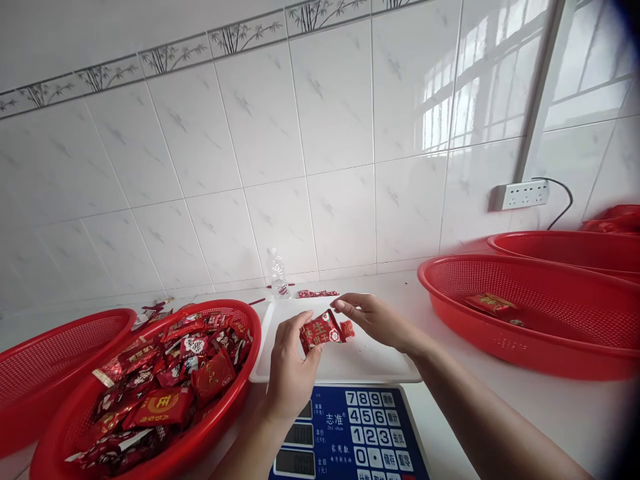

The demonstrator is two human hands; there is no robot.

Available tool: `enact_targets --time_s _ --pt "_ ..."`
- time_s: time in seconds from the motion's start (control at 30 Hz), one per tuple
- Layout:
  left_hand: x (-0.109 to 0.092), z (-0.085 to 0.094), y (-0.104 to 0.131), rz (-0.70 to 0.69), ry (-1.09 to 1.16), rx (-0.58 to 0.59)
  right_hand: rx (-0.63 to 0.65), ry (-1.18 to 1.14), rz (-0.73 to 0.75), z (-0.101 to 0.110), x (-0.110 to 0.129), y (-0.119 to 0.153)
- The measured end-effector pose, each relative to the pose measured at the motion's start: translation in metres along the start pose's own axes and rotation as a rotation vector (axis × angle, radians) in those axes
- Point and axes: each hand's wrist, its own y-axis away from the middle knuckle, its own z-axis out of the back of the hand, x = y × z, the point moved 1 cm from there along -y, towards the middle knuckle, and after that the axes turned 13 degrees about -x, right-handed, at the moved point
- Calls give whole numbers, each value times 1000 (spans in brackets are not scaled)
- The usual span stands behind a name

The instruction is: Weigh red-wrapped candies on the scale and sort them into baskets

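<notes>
My left hand (293,363) grips a red packet (323,332) with gold lettering, thumb in front and fingers behind. At the packet's upper right corner is my right hand (367,317), its thumb and forefinger pinched together; whether they hold the corner is too small to tell. Both hands are above the white tray (385,363) of a scale with a blue keypad panel (350,433). A small red piece (347,328) shows just behind the held packet. Left of the scale, a red basket (250,347) is heaped with red packets (215,380).
Another red basket (30,360) stands at the far left. On the right, a red basket (530,347) holds a packet (493,304), with another basket (575,247) behind. A clear bottle (278,273) and a red strip (318,293) lie beyond the tray, near the tiled wall.
</notes>
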Motion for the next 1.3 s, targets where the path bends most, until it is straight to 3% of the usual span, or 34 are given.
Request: enact_targets --time_s 0.13,0.27,0.4,0.53,0.63,0.8,0.97,1.13,1.3 --pt "-1 0 2 -122 -4 23 203 -194 3 -5 7 4" --pt "-3 0 6 -230 13 9 243 -250 -83 -12 12 9" --pt "-5 1 8 -87 159 -38 192 -279 -58 -11 15 10" --pt "-9 3 3 194 475 69 160 -306 -21 -8 20 10" --pt "-10 4 0 334 563 96 185 -324 -9 -8 23 12" --pt "-7 4 1 343 542 42 187 -302 -30 -11 22 13" --pt "-6 4 1 335 569 103 144 -303 26 -12 26 13" --pt "-10 6 -5 383 579 196 191 -271 47 -12 28 15" --pt "-12 10 -7 361 553 167 227 -242 41 -12 25 16"
